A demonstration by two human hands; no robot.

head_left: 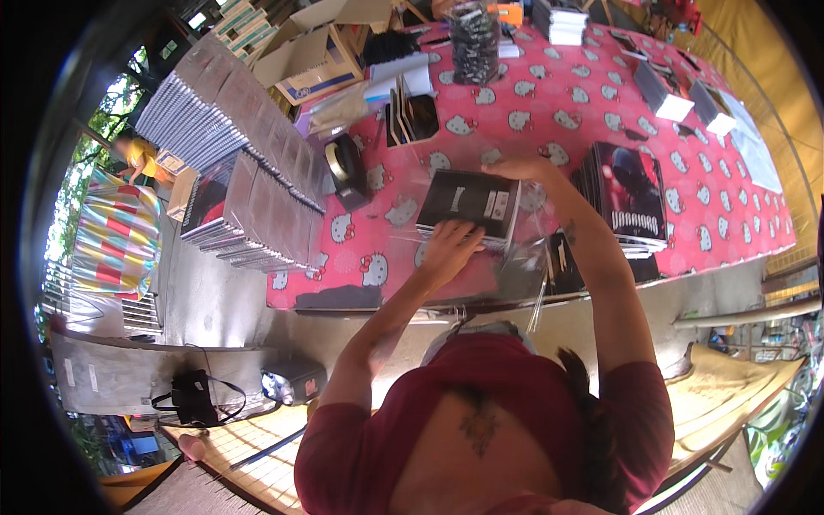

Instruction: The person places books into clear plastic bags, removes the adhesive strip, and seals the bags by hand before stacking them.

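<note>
Head view: the left hand (451,245) presses flat on the near edge of a black booklet (470,203) on the pink tablecloth (549,103); the right hand (519,167) grips its far corner, clear sleeve (524,266) only partly on. Many stacked booklets (249,197) wait at left.

Tape dispenser (346,169) on pink tablecloth (601,112); booklet stacks (249,163) (left side); cardboard box (313,60) beyond.

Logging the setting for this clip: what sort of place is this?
Likely an open-air packing or sales stall: a table under a pink patterned cloth, rows of stacked dark booklets, cardboard boxes, trees beyond.
</note>
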